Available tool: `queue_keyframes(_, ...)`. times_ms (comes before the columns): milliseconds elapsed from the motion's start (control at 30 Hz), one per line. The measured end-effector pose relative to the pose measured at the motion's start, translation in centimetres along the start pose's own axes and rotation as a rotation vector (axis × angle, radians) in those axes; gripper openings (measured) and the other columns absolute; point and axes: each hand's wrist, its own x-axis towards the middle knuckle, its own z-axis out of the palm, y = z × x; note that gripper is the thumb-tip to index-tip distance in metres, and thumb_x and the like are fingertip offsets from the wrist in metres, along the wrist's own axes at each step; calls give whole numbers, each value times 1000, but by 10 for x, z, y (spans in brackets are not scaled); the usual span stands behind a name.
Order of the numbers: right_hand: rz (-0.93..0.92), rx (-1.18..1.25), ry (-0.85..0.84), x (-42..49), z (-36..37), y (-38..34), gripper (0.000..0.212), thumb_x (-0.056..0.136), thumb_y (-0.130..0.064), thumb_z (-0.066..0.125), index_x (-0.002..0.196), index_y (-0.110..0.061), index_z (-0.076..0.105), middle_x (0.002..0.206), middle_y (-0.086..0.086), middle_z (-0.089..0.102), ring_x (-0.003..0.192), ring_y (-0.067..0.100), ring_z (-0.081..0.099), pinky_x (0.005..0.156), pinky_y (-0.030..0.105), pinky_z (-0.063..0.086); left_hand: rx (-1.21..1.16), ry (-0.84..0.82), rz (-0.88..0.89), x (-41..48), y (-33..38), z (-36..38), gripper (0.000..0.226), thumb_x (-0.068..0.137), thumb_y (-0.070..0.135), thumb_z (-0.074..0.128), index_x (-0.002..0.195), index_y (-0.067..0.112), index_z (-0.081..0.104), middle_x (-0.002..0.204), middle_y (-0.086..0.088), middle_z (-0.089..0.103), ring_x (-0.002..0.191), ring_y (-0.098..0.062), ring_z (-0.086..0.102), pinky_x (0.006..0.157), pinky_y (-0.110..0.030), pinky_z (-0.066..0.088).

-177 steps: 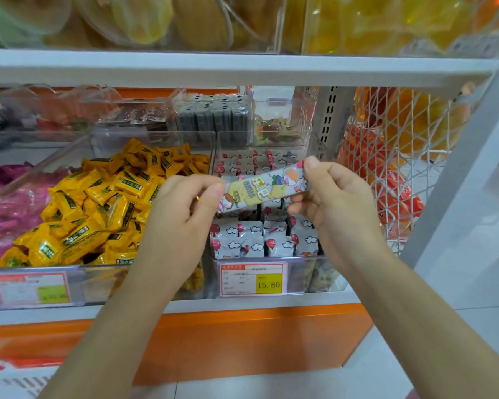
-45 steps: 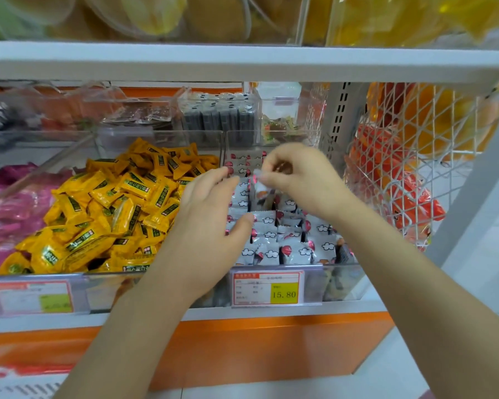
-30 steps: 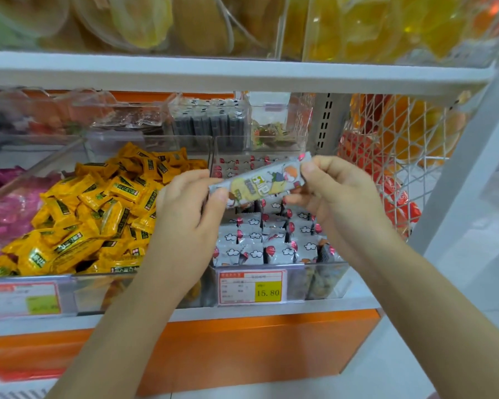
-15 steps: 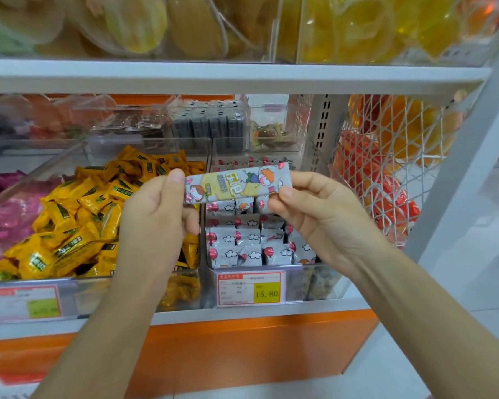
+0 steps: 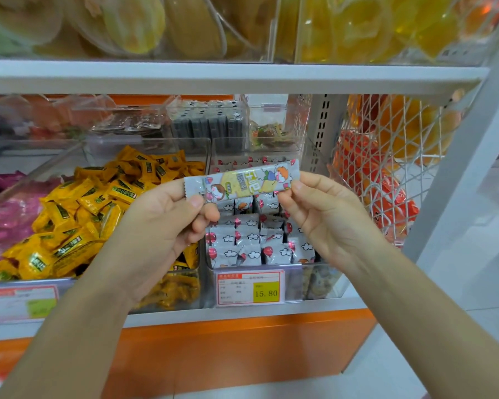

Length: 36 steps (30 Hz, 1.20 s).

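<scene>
Holding a long snack packet (image 5: pixel 242 181) in the middle of the frame, pinched at one end by the left hand (image 5: pixel 162 226), at the other by the right hand (image 5: pixel 329 217), above small grey packets (image 5: pixel 244 246).

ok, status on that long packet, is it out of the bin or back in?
Done: one long packet is out of the clear bin, held above the grey packets standing in it. In hand: left hand and right hand each pinch one end, printed face toward the camera. Left: not yet set down; likely back into the bin or carried off, cannot tell which.
</scene>
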Motion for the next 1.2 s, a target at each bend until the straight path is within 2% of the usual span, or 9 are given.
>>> queue_keyframes(67, -40, -83, -2, 0, 0, -1, 9, 91, -2, 52, 84, 0, 57, 61, 7, 64, 56, 13, 65, 57, 19, 55, 49, -1, 11, -2, 1, 1, 27, 96, 3, 39, 98, 14, 64, 66, 3, 64, 52, -3, 48, 47, -14, 41)
queue_keyframes(200, -109, -353, 1, -3, 0, -4, 29, 80, -33, 65, 79, -6, 56, 68, 9, 58, 53, 16, 62, 55, 23, 52, 215, 13, 55, -4, 3, 6, 29, 95, 3, 42, 105, 21, 62, 69, 1, 67, 54, -3, 49, 48, -14, 42)
queue_keyframes(300, -144, -396, 12, -3, -1, -6, 19, 84, -20, 66, 73, -8, 56, 55, -5, 59, 47, 13, 58, 55, 24, 51, 264, 26, 73, -4, 3, 9, 30, 95, 3, 41, 110, 22, 60, 73, -1, 70, 55, -3, 50, 49, -14, 42)
queue_keyframes(433, -170, -365, -34, -1, -3, -7, 3, 85, -5, 64, 86, -7, 61, 84, 13, 68, 61, 19, 66, 63, 25, 53, 215, 49, 79, -2, 1, 7, 37, 95, 1, 40, 114, 24, 61, 81, -3, 71, 59, -7, 51, 51, -17, 42)
queue_keyframes(567, -240, -537, -89, -2, -3, -5, 25, 83, 3, 64, 99, -16, 66, 103, 5, 67, 87, 22, 69, 75, 26, 55, 156, 83, 68, -3, 1, 6, 38, 91, 5, 50, 110, 36, 62, 70, 5, 63, 63, -11, 54, 52, -21, 44)
queue_keyframes(700, -255, -654, -157, -7, 0, -5, 33, 80, 4, 65, 100, -22, 67, 107, 1, 68, 97, 13, 67, 75, 19, 54, 300, 182, 144, -3, 2, 12, 19, 90, 19, 56, 103, 33, 56, 81, 4, 62, 56, 0, 55, 48, -13, 43)
queue_keyframes(900, -313, -748, -108, -10, 3, -4, 16, 78, -11, 72, 85, -25, 69, 92, -2, 71, 85, 17, 68, 78, 29, 57, 344, 223, 172, -5, 5, 13, 17, 87, 17, 59, 99, 29, 58, 81, 10, 62, 53, 2, 55, 47, -11, 42)
queue_keyframes(1100, -341, -785, -70, -10, 4, -2, 13, 80, -12, 69, 70, -21, 66, 72, -16, 66, 65, -3, 59, 61, 11, 48, 395, 228, 217, -8, 7, 19, 16, 82, 16, 65, 88, 29, 59, 75, 9, 63, 60, 3, 58, 48, -8, 42)
queue_keyframes(1200, -390, -797, -4, -10, 6, 1, 15, 80, -13, 68, 67, -10, 63, 66, -12, 61, 61, -1, 54, 58, 11, 45, 483, 233, 243, -9, 6, 24, 15, 79, 19, 68, 84, 27, 57, 80, 3, 60, 65, -2, 57, 53, -9, 45)
